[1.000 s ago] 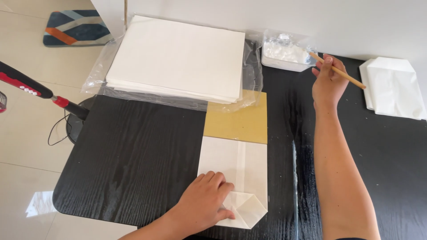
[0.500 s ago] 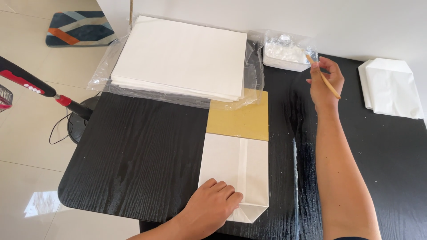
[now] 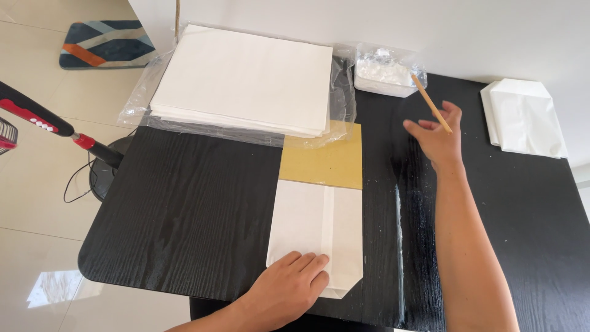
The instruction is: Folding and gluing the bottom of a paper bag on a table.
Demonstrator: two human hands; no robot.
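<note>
My left hand (image 3: 287, 285) lies flat on the near end of a folded white paper bag (image 3: 316, 230) on the black table (image 3: 190, 215). The bag's far end overlaps a yellow-brown card (image 3: 322, 163). My right hand (image 3: 437, 139) hovers above the table right of the card. It holds a thin wooden stick (image 3: 429, 102) that slants up toward a clear plastic tub of white paste (image 3: 386, 74) at the back.
A thick stack of white sheets (image 3: 246, 80) on clear plastic wrap fills the back left. A pile of folded white bags (image 3: 522, 117) lies at the back right. White smears streak the table near my right arm. A red-and-black pole (image 3: 43, 120) and a rug (image 3: 101, 43) are on the floor to the left.
My right hand has pulled back from the tub toward me with the stick. My left hand has pressed the bag's near flap flat and slid slightly left.
</note>
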